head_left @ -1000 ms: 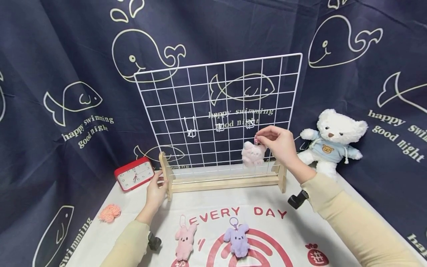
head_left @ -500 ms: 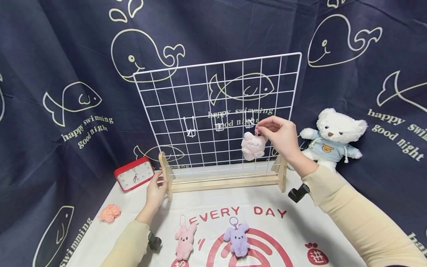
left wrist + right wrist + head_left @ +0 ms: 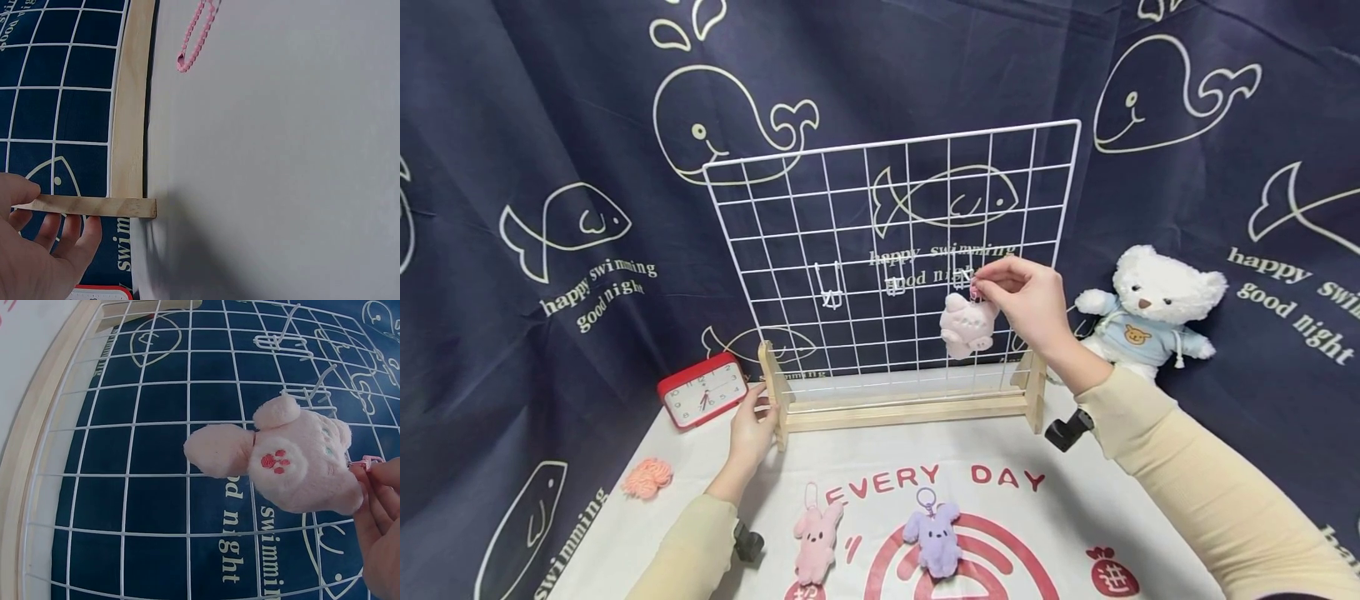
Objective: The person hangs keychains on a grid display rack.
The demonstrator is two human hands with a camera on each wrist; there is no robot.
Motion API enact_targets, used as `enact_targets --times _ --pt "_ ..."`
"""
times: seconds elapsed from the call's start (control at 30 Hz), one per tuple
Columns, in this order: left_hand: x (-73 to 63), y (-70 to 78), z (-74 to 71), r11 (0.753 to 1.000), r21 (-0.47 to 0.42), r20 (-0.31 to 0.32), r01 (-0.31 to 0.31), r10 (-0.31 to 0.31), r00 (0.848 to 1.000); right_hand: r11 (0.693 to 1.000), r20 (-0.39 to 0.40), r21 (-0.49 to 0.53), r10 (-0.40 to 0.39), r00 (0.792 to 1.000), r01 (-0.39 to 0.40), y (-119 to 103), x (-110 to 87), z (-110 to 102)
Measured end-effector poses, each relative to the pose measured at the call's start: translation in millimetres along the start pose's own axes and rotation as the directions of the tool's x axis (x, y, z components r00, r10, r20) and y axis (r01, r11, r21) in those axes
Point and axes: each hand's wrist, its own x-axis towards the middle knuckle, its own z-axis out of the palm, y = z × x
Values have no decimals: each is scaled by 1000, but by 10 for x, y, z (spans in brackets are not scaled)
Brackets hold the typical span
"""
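Observation:
My right hand (image 3: pixel 1028 302) pinches the pink clasp of a pale pink plush keychain (image 3: pixel 966 325), which dangles in front of the white wire grid (image 3: pixel 880 225). In the right wrist view the plush (image 3: pixel 300 456) shows a red paw print on one foot. Just above it on the grid is the rightmost white hook (image 3: pixel 961 277), partly hidden by the fingers. My left hand (image 3: pixel 752 429) grips the left wooden foot (image 3: pixel 94 205) of the stand between thumb and fingers. On the table lie a pink bunny keychain (image 3: pixel 816 546) and a purple plush keychain (image 3: pixel 936 540).
Two more white hooks, the left one (image 3: pixel 831 296) and the middle one (image 3: pixel 893 285), hang on the grid. A red clock (image 3: pixel 703 392) stands left of the stand, near a coral yarn bundle (image 3: pixel 647 478). A white teddy bear (image 3: pixel 1150 308) sits at the right.
My right hand has raised the plush keychain from lower on the grid to just under the rightmost hook, mostly in the first half second. My left hand stays on the stand.

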Motion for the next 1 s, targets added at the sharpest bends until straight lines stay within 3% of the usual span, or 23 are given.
enact_targets --times 0.43,0.67,0.87,1.0 --pt "2 12 -11 999 21 33 44 -45 998 999 -10 -34 -36 999 36 -10 47 41" --pt "11 12 -12 999 24 35 45 -46 998 997 -2 -66 -41 999 41 -331 2 34" --pt "13 3 -8 999 24 32 46 -47 998 995 -11 -94 -38 999 37 -66 48 51" --pt "13 -3 0 998 22 32 52 -52 998 995 -11 -94 -39 999 38 -32 48 51"
